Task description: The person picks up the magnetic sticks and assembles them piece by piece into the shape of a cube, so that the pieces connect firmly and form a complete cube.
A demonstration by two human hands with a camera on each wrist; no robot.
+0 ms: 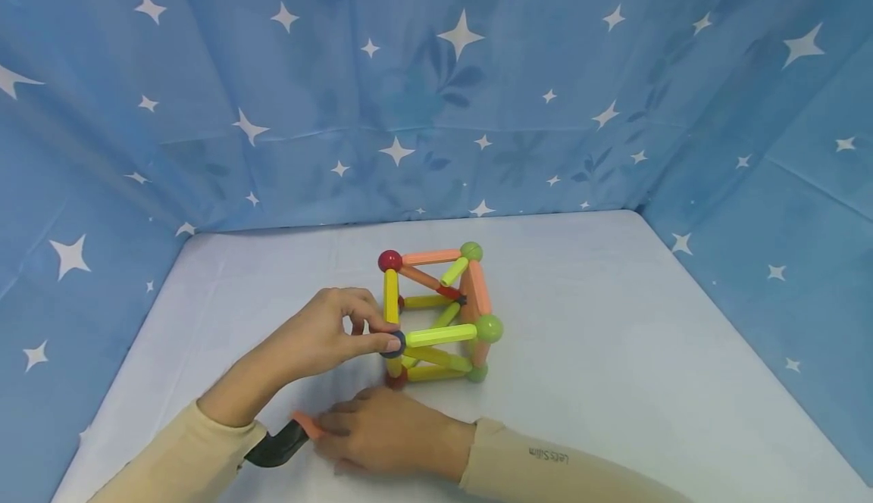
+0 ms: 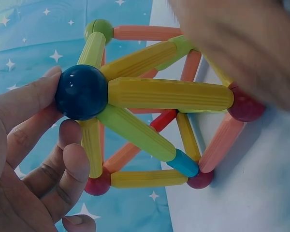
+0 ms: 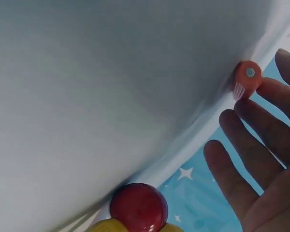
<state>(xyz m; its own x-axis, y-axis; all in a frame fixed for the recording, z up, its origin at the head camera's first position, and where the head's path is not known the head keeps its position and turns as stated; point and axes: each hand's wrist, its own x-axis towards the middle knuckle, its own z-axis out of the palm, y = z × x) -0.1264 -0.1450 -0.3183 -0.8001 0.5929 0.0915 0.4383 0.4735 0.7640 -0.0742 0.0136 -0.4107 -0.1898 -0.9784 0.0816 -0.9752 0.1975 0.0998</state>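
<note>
My left hand [image 1: 341,332] pinches a dark blue ball [image 2: 82,92] between thumb and fingers. This ball is the near left top corner of a box-shaped frame of coloured magnetic sticks and balls, which stands on the table. A yellow stick [image 2: 169,93] runs down from it to a red ball [image 3: 139,207], and a lime stick [image 1: 442,335] joins it to a green ball [image 1: 489,328]. In front of the frame, my right hand [image 1: 392,431] lies low over the table. Its fairly straight fingers touch an orange stick [image 3: 248,78], whose round metal end shows in the right wrist view.
The frame stands on a white-covered table [image 1: 614,351]. A blue curtain with white stars [image 1: 423,94] rises behind the table and along both sides. Near the left sleeve, a black curved piece [image 1: 276,446] is close to the orange stick.
</note>
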